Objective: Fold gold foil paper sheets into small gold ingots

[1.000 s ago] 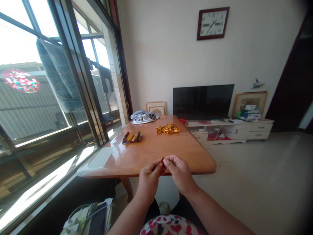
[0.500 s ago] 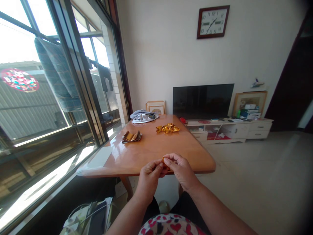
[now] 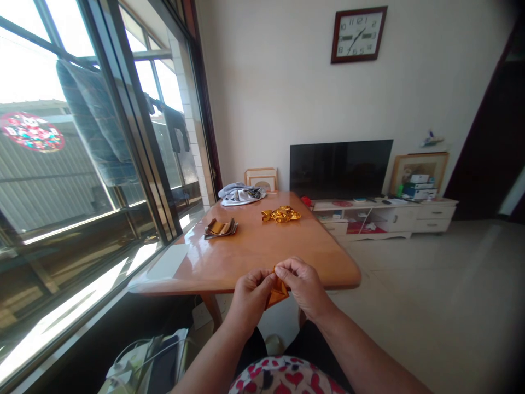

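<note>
Between my two hands is a small folded piece of golden foil paper (image 3: 278,294), hanging down just off the table's near edge. My left hand (image 3: 251,294) pinches it at the upper left with thumb and fingers. My right hand (image 3: 302,284) is closed on its top right corner, the thumb close to the left one. On the table (image 3: 229,257) lies a stack of gold-brown paper sheets (image 3: 221,227), curled at the edges, to the left. Farther back sits a pile of shiny folded gold foil pieces (image 3: 282,214).
Crumpled grey and white cloth (image 3: 241,194) lies at the table's far end. A pale sheet (image 3: 166,264) is at the left edge by the window. Below left, a phone (image 3: 164,361) and white cables rest on a stand. A television (image 3: 341,169) stands on a white cabinet (image 3: 435,213).
The golden paper now hangs lower and shows a wider folded face below my fingers; before, it was mostly hidden in them. Both hands stay nearly in place.
</note>
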`<state>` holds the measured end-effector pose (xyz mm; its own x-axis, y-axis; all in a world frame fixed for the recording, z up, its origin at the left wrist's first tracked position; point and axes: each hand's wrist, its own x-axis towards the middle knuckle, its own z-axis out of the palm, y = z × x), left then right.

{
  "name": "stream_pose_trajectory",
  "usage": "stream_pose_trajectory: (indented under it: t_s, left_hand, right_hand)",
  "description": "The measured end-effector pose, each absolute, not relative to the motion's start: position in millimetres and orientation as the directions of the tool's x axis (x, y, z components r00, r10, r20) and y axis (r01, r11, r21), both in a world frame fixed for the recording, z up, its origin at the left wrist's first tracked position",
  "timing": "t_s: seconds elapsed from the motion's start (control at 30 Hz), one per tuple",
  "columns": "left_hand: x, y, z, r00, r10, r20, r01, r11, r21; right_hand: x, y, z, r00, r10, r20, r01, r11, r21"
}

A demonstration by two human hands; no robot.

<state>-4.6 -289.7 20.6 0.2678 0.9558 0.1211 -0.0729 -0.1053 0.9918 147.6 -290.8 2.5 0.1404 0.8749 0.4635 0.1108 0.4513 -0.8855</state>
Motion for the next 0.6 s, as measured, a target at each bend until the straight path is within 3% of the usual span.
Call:
stream_pose_trajectory:
  t_s: [0.13, 0.27, 0.43, 0.6]
  left_hand:
    - [-5, -293, 24, 0.276, 0.955, 0.110, -0.120, -0.079, 0.990]
    - [-6, -295, 26, 0.290, 0.949, 0.121, -0.140, -0.083, 0.987]
    - [-5, -288, 19, 0.313, 0.942, 0.124, -0.110, -0.094, 0.990]
    - [-6, -282, 15, 0.348, 0.926, 0.146, -0.089, -0.123, 0.988]
  right_hand:
    - [146, -293, 4, 0.054, 0.942, 0.331, -0.062, 0.334, -0.941]
    - [147, -295, 8, 0.033, 0.961, 0.276, -0.127, 0.278, -0.952]
    - [149, -295, 10, -0.014, 0.956, 0.294, -0.093, 0.292, -0.952]
    - [152, -293, 6, 0.022, 0.929, 0.369, 0.063, 0.368, -0.928]
